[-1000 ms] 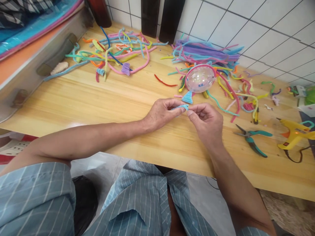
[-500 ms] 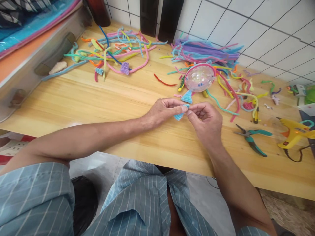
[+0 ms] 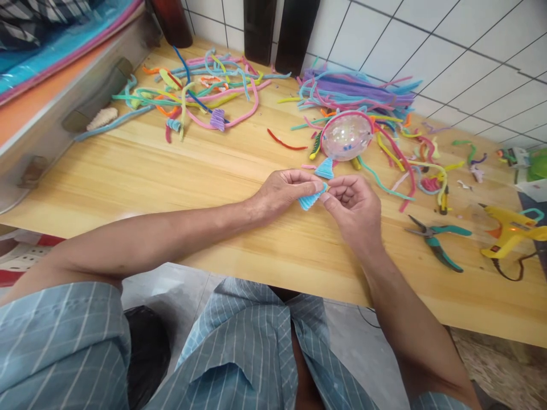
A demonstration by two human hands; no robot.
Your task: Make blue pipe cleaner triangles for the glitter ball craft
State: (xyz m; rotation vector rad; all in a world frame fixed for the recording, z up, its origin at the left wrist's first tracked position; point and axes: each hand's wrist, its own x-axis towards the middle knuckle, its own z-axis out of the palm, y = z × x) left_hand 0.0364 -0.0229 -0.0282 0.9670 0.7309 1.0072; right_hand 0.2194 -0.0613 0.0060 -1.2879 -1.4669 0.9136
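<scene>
Between my two hands is a light-blue folded pipe-cleaner piece (image 3: pixel 311 199), ridged and roughly triangular. My left hand (image 3: pixel 287 191) pinches its upper edge between thumb and fingers. Thumb and fingertips of my right hand (image 3: pixel 355 206) are closed on its right corner. Just beyond my fingertips, a similar blue pipe-cleaner triangle (image 3: pixel 325 168) lies on the table. It sits by the lower left of a clear bubble-like ball (image 3: pixel 347 136) ringed with pink pipe cleaner.
Loose pipe cleaners (image 3: pixel 222 85) lie at the back left, and a purple-and-blue bundle (image 3: pixel 359 91) rests by the tiled wall. To the right are teal-handled pliers (image 3: pixel 442 239) and a yellow glue gun (image 3: pixel 508 230) with its cord. A plastic bin (image 3: pixel 85 108) borders the left side.
The held blue piece has turned and shifted slightly left, showing more of its ridged face. My right hand has moved a little left with it.
</scene>
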